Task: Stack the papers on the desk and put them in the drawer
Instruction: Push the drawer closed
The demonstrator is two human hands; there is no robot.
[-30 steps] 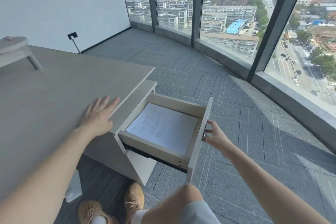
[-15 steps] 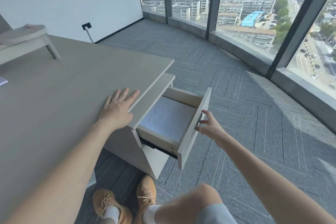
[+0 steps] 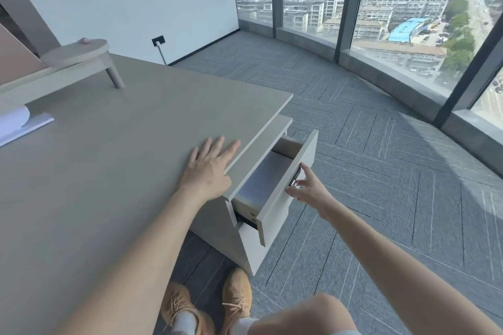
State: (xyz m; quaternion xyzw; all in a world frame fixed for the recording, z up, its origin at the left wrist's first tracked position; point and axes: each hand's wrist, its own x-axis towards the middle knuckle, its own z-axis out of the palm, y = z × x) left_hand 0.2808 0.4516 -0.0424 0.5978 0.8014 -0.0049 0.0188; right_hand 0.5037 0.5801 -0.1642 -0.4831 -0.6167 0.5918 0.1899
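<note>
Papers, a white printed stack (image 3: 268, 175), lie flat inside the pale wooden drawer (image 3: 288, 185) under the worktop's right front corner. The drawer stands partly open. The right hand (image 3: 306, 190) has its fingers (image 3: 306, 171) spread open against the drawer front at the metal handle (image 3: 295, 181). The left hand (image 3: 209, 168) rests flat, fingers extended, on the grey worktop (image 3: 109, 171). Judgement: stowing is done; only closing the drawer is left.

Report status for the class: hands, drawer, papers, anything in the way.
Left hand flat on desk. Right hand fingertips at drawer front, drawer partly open, papers inside. Nothing blocking.
</note>
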